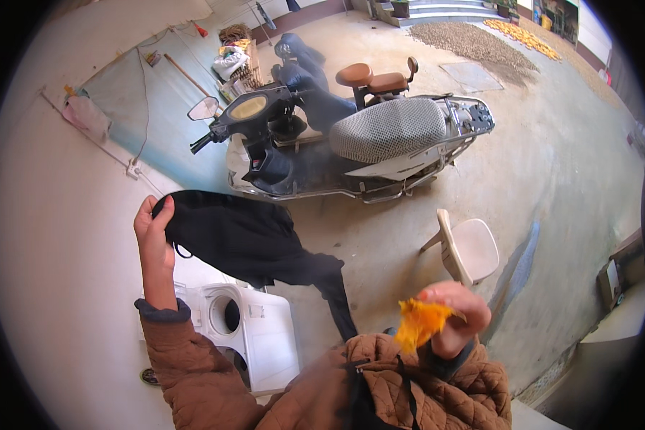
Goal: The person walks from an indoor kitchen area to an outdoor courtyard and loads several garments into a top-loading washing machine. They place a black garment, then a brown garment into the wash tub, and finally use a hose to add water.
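Note:
My left hand (157, 228) is raised and grips the edge of a black garment (242, 231), which stretches to the right and hangs down toward my jacket. A dark cord loop shows just below that hand. In my right hand (459, 317), held in front of my body at the lower right, is a crumpled orange-yellow piece (420, 324); whether it is peel or some other material I cannot tell. The two hands are well apart.
A white twin-tub washing machine (269, 333) with an open round tub stands below the garment. Ahead is a parked scooter (389, 131) with a mesh seat cover. A small plastic chair (475, 250) stands to the right. Farther off, yellow produce (521, 38) lies on the floor near steps.

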Motion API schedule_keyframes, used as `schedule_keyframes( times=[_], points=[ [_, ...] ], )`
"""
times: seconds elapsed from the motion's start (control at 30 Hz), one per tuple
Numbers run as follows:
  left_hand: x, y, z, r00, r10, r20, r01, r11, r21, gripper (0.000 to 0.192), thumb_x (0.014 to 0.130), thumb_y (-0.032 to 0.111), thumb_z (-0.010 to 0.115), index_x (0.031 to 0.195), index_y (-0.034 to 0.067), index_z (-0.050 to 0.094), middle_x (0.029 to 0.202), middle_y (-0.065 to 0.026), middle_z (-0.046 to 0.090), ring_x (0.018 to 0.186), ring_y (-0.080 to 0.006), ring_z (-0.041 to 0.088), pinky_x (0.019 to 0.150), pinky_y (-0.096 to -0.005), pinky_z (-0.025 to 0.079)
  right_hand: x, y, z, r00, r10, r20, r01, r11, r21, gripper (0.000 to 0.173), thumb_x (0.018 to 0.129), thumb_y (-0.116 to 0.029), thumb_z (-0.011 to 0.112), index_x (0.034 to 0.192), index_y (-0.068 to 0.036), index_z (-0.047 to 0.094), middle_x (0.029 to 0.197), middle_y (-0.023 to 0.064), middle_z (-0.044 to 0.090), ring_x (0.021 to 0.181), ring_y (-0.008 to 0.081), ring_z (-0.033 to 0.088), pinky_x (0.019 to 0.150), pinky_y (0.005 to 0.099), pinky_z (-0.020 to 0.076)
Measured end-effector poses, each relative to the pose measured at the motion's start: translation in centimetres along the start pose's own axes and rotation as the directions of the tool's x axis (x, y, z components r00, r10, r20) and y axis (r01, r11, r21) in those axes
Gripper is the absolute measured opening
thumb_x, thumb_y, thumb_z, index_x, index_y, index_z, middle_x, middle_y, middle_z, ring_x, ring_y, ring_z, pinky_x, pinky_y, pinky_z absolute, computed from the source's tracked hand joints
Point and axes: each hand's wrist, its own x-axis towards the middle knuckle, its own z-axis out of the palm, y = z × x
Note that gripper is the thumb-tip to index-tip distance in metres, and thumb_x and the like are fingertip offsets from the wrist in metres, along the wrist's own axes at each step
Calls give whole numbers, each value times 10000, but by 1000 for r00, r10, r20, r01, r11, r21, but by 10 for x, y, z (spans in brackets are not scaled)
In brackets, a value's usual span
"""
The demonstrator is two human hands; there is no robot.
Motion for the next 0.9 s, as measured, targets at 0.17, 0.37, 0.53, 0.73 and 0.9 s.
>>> schedule_keyframes(
  times=[0.17,0.37,0.53,0.73,0.9],
  points=[
    [-21,-6,-8,999,-45,-19,45,998,-33,320,859,38,641,661,130,408,662,51,504,594,-34,435,570,-193,372,7,-11,3,886,-315,340,221,932,287,259,840,-62,637,1070,18,549,1004,244,621,834,345,667,692,457,583],
    [-19,18,5,993,-95,-74,89,993,-73,82,825,4,639,800,65,590,793,3,603,730,-76,551,684,-216,443,29,-26,37,783,-514,352,415,852,319,247,839,-79,582,1079,-19,581,1070,187,608,852,289,614,659,371,575],
    [19,68,-38,997,26,71,-5,960,-279,244,908,236,583,1033,31,627,941,-110,673,904,-217,650,851,-294,507,30,-24,50,785,-485,386,344,859,380,244,844,-86,577,1073,1,581,1092,203,599,858,298,614,652,369,579],
    [20,-48,-66,967,-249,-58,254,962,101,143,865,107,629,963,29,561,865,-57,616,843,-171,604,827,-286,473,30,-17,57,783,-432,446,74,778,624,198,861,-64,590,1042,14,595,1088,224,600,855,307,618,651,368,573],
    [1,-4,-9,977,-182,-111,177,983,-58,138,862,76,638,832,67,504,777,-65,589,718,-167,614,696,-274,495,41,2,76,798,-472,374,-11,609,793,163,810,16,644,970,35,623,1028,242,635,839,309,633,668,315,568]
  ],
)
